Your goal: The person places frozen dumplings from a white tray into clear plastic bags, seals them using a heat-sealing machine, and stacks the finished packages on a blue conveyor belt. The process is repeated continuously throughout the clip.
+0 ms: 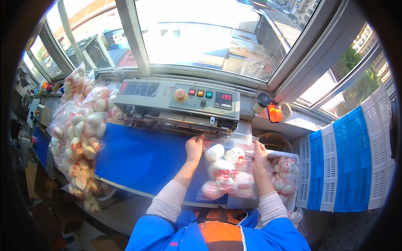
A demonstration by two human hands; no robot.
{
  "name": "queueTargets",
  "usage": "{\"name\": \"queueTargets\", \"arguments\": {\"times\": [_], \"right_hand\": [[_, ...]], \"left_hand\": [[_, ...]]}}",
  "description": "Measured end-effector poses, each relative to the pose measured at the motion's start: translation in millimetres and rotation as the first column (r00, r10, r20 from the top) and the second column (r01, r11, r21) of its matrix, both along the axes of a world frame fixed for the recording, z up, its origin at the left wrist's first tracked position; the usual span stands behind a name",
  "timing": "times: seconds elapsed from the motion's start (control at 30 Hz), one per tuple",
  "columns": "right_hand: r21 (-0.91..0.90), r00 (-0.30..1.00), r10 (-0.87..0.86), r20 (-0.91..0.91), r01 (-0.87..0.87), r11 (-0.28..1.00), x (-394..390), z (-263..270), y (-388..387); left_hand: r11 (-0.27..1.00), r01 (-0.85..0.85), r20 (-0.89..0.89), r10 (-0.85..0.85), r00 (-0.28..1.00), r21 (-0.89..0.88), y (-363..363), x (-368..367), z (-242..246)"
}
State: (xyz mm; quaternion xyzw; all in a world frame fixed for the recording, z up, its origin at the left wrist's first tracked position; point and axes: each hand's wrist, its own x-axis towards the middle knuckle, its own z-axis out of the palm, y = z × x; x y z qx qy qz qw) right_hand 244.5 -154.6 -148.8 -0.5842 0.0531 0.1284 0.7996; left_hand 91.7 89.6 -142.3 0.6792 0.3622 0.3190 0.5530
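Note:
A clear plastic bag of white buns (227, 175) with red print lies before me at the right end of the blue conveyor belt (141, 157). My left hand (194, 149) pinches the bag's top left corner, close under the front edge of a continuous band sealer (179, 97). At the top right corner, my right hand (260, 153) grips the plastic between thumb and fingers. The bag's upper edge lies near the sealer's right end, with the buns below it. Lit red digits show on the sealer's display.
Many filled bun bags (78, 138) are heaped at the belt's left end. A white foam box (293, 153) with bagged buns stands right of my hand. Farther right are stacked blue and white plastic crates (348, 160). A tape roll (285, 111) and a lidded jar (262, 102) sit by the window.

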Motion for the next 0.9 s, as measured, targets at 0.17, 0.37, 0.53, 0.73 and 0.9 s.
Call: {"name": "queueTargets", "arguments": {"times": [0.17, 0.37, 0.53, 0.73, 0.9], "right_hand": [[-0.225, 1.000, -0.024, 0.006, 0.025, 0.974, -3, -6, 20], [-0.271, 0.978, 0.207, -0.036, -0.209, 0.940, 7, -8, 10], [-0.268, 0.970, 0.222, -0.098, -0.240, 0.933, 8, -5, 33], [-0.306, 0.939, 0.312, -0.146, -0.342, 0.888, 11, -8, 48], [-0.363, 0.932, 0.338, -0.127, -0.361, 0.859, 9, -1, 64]], "left_hand": [[0.976, -0.009, -0.029, 0.002, 1.000, -0.219, 15, -16, 13], [0.974, -0.025, 0.073, 0.043, 0.996, -0.224, 27, -22, 11], [0.972, -0.035, 0.106, 0.061, 0.993, -0.231, 43, -37, 13], [0.981, -0.053, 0.048, 0.063, 0.997, -0.186, 66, -55, 6], [0.961, -0.195, 0.124, 0.221, 0.967, -0.196, 77, -74, 4]]}}
